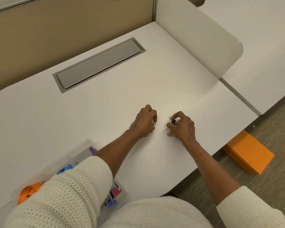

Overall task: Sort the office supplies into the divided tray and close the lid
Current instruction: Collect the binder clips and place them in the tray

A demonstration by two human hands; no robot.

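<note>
Tray [87, 143] sits at the bench's near-left edge; both grips, pinching binder clips [171, 121], risk dropping them in transit.

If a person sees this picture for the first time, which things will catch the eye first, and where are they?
Two bare hands meet at mid-desk: the right hand pinches black binder clips, and the left hand closes on something small and metallic. At the lower left, the clear divided tray shows orange, blue and purple supplies, partly hidden under the cream sleeve. A bright orange box lies on the floor at the right.
</note>
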